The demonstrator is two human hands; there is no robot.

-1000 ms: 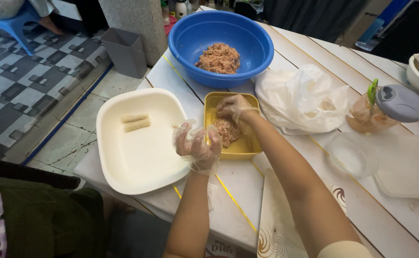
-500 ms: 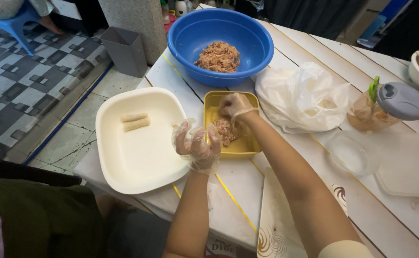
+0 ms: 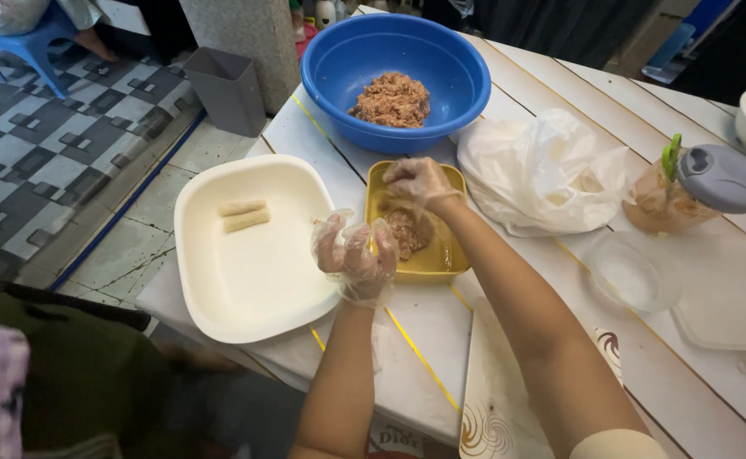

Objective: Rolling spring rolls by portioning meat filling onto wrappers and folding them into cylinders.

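Your gloved right hand (image 3: 420, 180) rests its curled fingers on the minced filling (image 3: 409, 231) in the yellow tray (image 3: 441, 259); your gloved left hand (image 3: 354, 257), fingers loosely spread, hovers beside it above the table (image 3: 560, 110).

Blue bowl (image 3: 466, 81), yellow tray (image 3: 441, 259), cream dish (image 3: 254, 280), grey-checked floor (image 3: 42, 161), white table (image 3: 560, 110)
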